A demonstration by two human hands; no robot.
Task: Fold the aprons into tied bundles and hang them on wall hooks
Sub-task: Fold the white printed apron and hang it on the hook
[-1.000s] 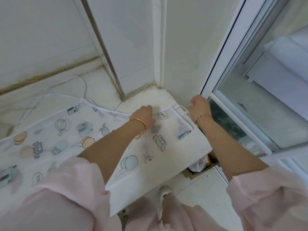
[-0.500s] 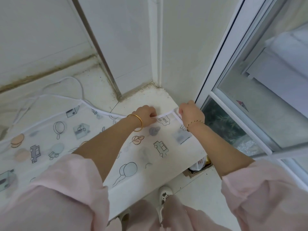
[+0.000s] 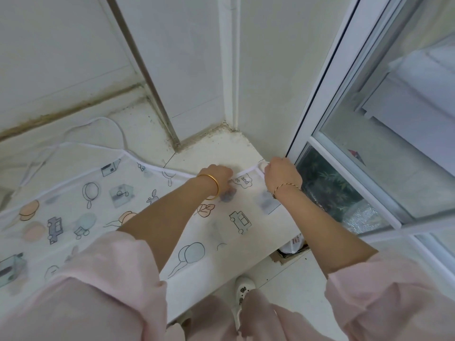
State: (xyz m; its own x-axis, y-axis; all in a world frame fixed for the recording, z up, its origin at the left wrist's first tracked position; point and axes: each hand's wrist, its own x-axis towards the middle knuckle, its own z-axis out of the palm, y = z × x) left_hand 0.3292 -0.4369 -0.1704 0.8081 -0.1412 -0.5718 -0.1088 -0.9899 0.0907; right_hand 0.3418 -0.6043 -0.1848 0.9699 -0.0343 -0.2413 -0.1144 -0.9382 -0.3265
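Translucent printed plastic: apron (image 3: 123, 212) lies spread flat along white ledge (image 3: 221, 148), cartoon print up.

Head view, progress: we judge task barely begun. No bundle rolled, nothing tied. Loose strap (image 3: 115, 126) trails toward wall. We see no hooks here, so hanging is all left to do.

Head view, grip: our left hand (image 3: 219, 175) is curled over top hem, fingers closed on white binding (image 3: 246, 171). Our right hand (image 3: 280, 175) pinches same binding at apron corner, just beside window frame (image 3: 320, 119). Short stretch of binding runs between fists. Rest of apron runs off left.
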